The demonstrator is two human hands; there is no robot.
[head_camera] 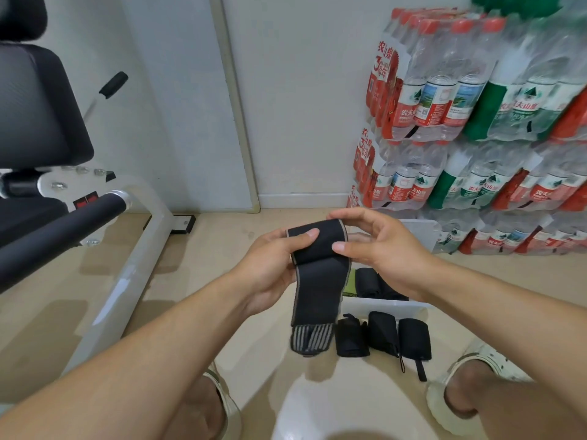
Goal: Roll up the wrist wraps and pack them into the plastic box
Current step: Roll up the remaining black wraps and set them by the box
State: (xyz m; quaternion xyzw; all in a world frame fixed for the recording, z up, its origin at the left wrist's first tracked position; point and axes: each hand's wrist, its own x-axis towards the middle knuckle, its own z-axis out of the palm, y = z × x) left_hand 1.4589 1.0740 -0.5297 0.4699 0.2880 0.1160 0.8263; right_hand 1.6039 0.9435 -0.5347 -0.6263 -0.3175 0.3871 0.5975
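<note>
Both forearms are reaching forward, bare, converging in front of the body. The left hand [273,258] is curling, thumb pressing on top of the wrist wrap [317,271]; the right hand [378,249] is pinching its other edge between thumb and fingers.

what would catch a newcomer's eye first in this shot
Centre frame, the left hand and right hand hold a half-rolled black wrist wrap, its tail hanging down. At upper right, stacked bottled water packs fill the wall; three rolled black wraps lie on the floor below the hands.
</note>
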